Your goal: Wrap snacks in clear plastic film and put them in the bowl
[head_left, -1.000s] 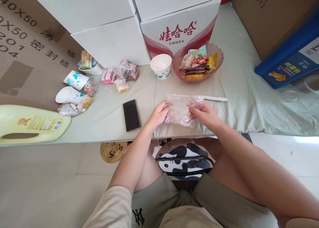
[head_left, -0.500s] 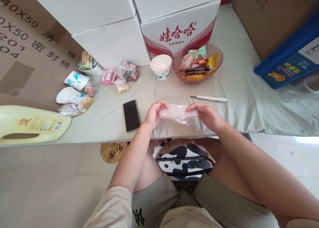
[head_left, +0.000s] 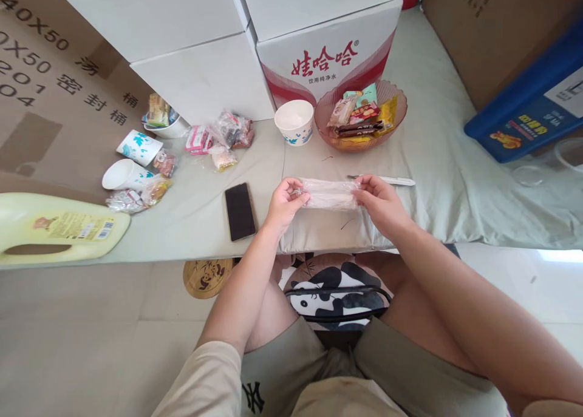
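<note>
A clear, crinkled plastic bag is stretched sideways between both hands, above the cloth-covered surface. My left hand pinches its left end between thumb and fingers. At the other end, my right hand grips it the same way. Whether anything lies inside the folded plastic I cannot tell. Just behind the right hand lies a white pen-like tool, partly covered by the fingers. A black phone rests flat to the left of the left hand.
A paper bowl and a pink glass bowl of wrapped snacks stand behind the hands. Bagged snacks and tipped paper cups lie leftward, near a yellow jug. A blue container stands right; boxes line the back.
Both hands have moved slightly away from me, and the plastic is now pulled straighter and flatter between them. A thin dark strand on the cloth below it has come into view.
</note>
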`<action>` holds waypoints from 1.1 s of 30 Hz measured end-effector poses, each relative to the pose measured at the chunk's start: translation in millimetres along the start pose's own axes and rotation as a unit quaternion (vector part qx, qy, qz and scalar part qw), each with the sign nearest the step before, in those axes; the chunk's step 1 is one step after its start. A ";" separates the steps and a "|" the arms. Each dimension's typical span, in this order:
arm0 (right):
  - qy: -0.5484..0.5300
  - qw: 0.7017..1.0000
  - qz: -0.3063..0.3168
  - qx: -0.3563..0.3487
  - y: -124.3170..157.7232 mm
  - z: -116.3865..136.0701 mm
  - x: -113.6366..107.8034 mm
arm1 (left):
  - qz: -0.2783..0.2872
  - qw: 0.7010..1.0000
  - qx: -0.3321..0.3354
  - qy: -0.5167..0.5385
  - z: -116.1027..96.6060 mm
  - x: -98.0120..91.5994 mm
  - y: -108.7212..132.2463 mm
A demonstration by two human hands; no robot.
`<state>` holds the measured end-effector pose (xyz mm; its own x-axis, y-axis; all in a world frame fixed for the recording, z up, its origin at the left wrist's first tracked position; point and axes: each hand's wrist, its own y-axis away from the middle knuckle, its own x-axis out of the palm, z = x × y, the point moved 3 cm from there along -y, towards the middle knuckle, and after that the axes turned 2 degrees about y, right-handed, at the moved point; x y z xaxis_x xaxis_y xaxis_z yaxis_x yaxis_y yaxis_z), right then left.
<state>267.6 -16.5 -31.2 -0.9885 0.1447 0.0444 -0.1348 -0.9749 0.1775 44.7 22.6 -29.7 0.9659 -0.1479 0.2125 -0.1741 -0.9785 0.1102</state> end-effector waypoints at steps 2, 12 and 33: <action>-0.020 1.000 0.000 0.001 1.1 1.8 1.0 | 0.013 1.000 -0.008 0.006 0.4 1.1 0.9; 0.215 0.971 -0.012 -0.109 11.6 13.2 5.5 | -0.110 0.968 0.132 -0.185 -4.6 -3.2 8.8; 0.093 0.992 0.056 -0.070 4.1 -4.4 42.9 | 0.032 0.999 -0.025 -0.027 9.2 20.5 12.1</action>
<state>224.3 -15.0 -32.8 -0.9918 0.0126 -0.1275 -0.0181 -0.9990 0.0420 64.1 6.4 -32.9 0.9611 -0.2198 0.1673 -0.2447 -0.9585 0.1461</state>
